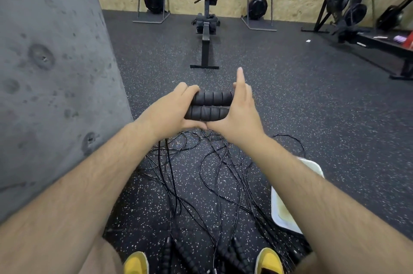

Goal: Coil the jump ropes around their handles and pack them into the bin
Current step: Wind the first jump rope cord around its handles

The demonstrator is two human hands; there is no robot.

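Two black foam jump rope handles (210, 106) lie side by side, held level in front of me above the floor. My left hand (172, 110) grips their left ends, fingers curled over the top. My right hand (241, 110) cups their right ends, thumb underneath and index finger pointing up. Thin black rope cords (201, 173) hang from the handles and sprawl tangled on the speckled floor. More black handles (178, 253) lie between my yellow shoes. A white bin (286, 213) sits on the floor at the right, partly hidden by my right forearm.
A grey concrete pillar (51, 72) stands close on the left. Rowing machines (209, 5) line the plywood wall ahead, one extending toward me. A low black bench (384, 48) stands at the far right. My yellow shoes (136, 262) are at the bottom edge.
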